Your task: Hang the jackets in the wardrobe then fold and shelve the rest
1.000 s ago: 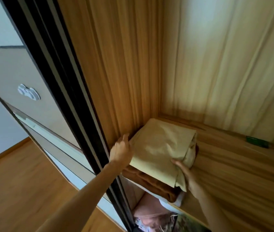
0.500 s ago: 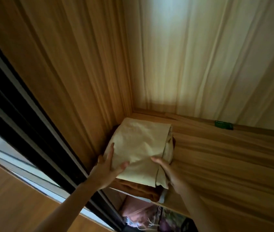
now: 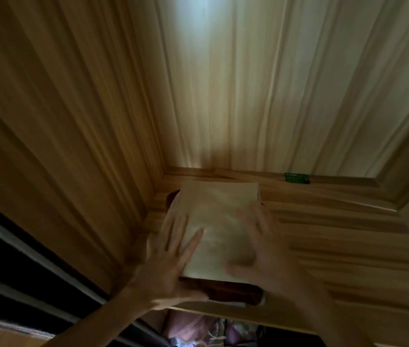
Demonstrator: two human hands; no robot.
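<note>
A folded cream garment [image 3: 219, 216] lies on top of a folded brown garment [image 3: 233, 291] in the back left corner of a wooden wardrobe shelf [image 3: 336, 246]. My left hand [image 3: 170, 256] lies flat with spread fingers on the cream garment's left side. On its right side my right hand [image 3: 266, 249] rests flat too, blurred by motion. Neither hand grips the cloth. The brown garment shows only at the front edge and a sliver at the back left.
The wardrobe's side wall [image 3: 73, 146] stands close on the left, the back panel [image 3: 261, 96] behind. A small green tag [image 3: 296, 178] sits at the shelf's back edge. Pinkish clothes [image 3: 193, 329] lie on a lower level. A dark sliding-door track [image 3: 23, 266] runs at the left.
Both hands have gone from holding the cream garment's edges to lying flat on its top. The view has turned right and deeper into the wardrobe; the stack sits squarer in the corner.
</note>
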